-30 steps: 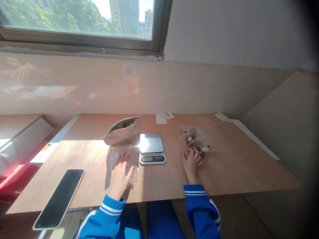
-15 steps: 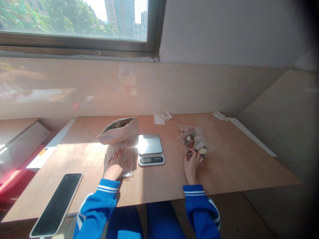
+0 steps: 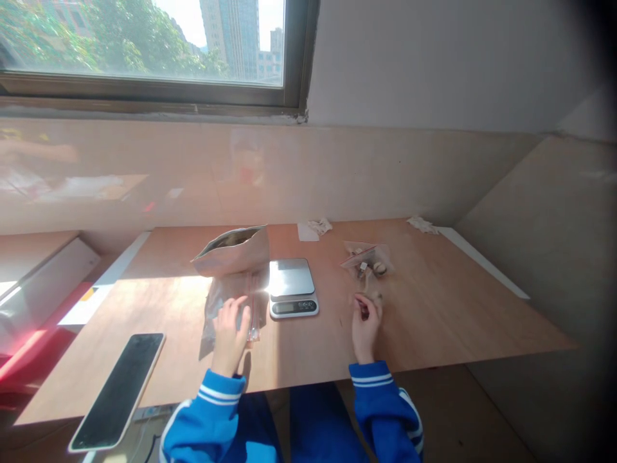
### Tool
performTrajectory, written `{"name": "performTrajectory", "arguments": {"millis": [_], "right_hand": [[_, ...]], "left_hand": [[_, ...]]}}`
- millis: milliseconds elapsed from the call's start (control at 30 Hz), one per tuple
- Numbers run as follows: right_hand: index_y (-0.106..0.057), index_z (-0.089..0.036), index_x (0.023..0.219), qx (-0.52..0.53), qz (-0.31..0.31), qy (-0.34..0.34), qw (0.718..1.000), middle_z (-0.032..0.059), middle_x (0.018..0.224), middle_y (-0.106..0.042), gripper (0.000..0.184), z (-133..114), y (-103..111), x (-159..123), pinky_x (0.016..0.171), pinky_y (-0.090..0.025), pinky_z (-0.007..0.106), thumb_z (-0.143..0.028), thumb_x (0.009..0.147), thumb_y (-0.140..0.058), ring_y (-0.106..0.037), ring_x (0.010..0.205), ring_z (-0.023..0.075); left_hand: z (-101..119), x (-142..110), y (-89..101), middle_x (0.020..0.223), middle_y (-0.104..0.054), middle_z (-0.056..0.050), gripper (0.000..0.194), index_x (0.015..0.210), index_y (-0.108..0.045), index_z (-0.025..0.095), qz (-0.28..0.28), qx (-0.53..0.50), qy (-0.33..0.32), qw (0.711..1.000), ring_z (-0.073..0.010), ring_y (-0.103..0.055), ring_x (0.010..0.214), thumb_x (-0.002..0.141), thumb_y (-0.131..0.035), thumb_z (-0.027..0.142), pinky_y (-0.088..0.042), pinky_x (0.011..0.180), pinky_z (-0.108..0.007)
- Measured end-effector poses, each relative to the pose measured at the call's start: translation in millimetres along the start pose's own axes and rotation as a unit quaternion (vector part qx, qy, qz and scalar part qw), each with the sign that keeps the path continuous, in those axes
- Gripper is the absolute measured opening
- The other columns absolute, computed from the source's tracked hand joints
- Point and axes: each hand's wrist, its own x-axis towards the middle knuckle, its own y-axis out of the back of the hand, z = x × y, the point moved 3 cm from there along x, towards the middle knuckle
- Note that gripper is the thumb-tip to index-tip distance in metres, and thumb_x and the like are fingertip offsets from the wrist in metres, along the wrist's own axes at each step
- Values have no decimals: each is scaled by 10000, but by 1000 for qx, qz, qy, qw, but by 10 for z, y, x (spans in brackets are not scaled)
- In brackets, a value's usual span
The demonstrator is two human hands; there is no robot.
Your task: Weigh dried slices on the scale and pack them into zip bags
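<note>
My left hand is open, fingers spread, over a stack of clear zip bags on the table. Right of the stack is a white kitchen scale with a bare silver platform and a dark display. My right hand is closed, its fingers curled at the near end of a clear plastic bag; the fingertips are partly hidden. Just beyond lie filled zip bags with small brown and pale pieces inside. Behind the left stack stands an open paper pouch, its contents dim.
A phone lies at the table's front left, jutting past the edge. Near the wall are a white paper, a crumpled tissue and another crumpled piece. A window is above the wooden table.
My left hand has lifted off the bag stack and drawn toward me, spreading its fingers. My right hand has pulled back slightly toward me and left, its fingers curling more.
</note>
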Motion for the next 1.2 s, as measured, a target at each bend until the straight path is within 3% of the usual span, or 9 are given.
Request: {"name": "performTrajectory", "arguments": {"millis": [67, 200, 267, 333, 500, 667, 833, 1033, 1200], "right_hand": [[-653, -165, 958, 60, -58, 8, 997, 116, 979, -567, 319, -401, -26, -217, 767, -452, 355, -419, 910, -465, -546, 861, 214], [-625, -202, 898, 153, -188, 51, 969, 63, 931, -548, 193, -1216, -25, -649, 809, -455, 315, -319, 931, -474, -557, 900, 184], [-614, -208, 900, 195, -274, 74, 939, 46, 915, -537, 160, -1480, -10, -808, 806, -455, 295, -273, 933, -471, -559, 869, 162], [-613, -208, 906, 227, -344, 88, 907, 42, 909, -540, 152, -1616, 15, -907, 821, -453, 290, -241, 929, -466, -563, 881, 159], [-588, -190, 795, 254, -400, 90, 876, 40, 846, -569, 220, -1630, 43, -970, 815, -440, 299, -263, 935, -435, -563, 871, 170], [-510, -197, 792, 237, -374, -56, 895, 4, 738, -548, 270, -1471, -88, -984, 692, -424, 276, -403, 943, -423, -550, 718, 148], [-424, -218, 819, 261, -366, -139, 882, -43, 688, -473, 293, -1388, -251, -964, 613, -393, 250, -493, 886, -499, -492, 632, 118], [-424, -222, 839, 311, -385, -187, 849, -96, 532, -346, 333, -1369, -375, -979, 483, -281, 224, -548, 907, -412, -321, 473, 90], [-505, -207, 884, 335, -394, -160, 841, -55, 638, -483, 302, -1401, -414, -985, 530, -349, 220, -507, 866, -530, -434, 549, 90]], "left_hand": [[212, -148, -95, 1077, -624, -93, 341, 1059, -610, 217, -60, -119, 64, 989, -204, -618, 907, 900, -410, 444, -511, 760, -347], [604, -334, -215, 715, -562, 4, 356, 870, -546, 191, -121, -347, 210, 906, -122, -529, 610, 840, -472, 538, -445, 594, -249], [708, -346, -187, 638, -491, 35, 385, 773, -476, 194, -126, -401, 233, 877, -101, -483, 578, 852, -424, 567, -421, 586, -227], [722, -326, -125, 610, -432, 51, 397, 703, -424, 190, -126, -407, 230, 875, -85, -436, 571, 849, -442, 559, -390, 576, -206], [563, -314, -89, 581, -363, 67, 383, 622, -374, 184, -162, -347, 199, 902, -75, -362, 569, 784, -597, 449, -328, 553, -192], [519, -409, -148, 615, -390, 59, 341, 662, -400, 188, -163, -331, 194, 909, -86, -379, 585, 846, -515, 451, -348, 577, -206], [582, -468, -96, 645, -394, 49, 331, 701, -420, 194, -136, -307, 173, 926, -91, -393, 599, 873, -485, 469, -357, 591, -216], [517, -467, -48, 622, -416, 40, 334, 716, -431, 201, -113, -296, 176, 932, -99, -395, 575, 886, -460, 487, -353, 568, -224], [508, -458, -26, 631, -379, 46, 350, 703, -406, 200, -104, -311, 173, 929, -99, -383, 595, 876, -472, 498, -363, 579, -215]]}}
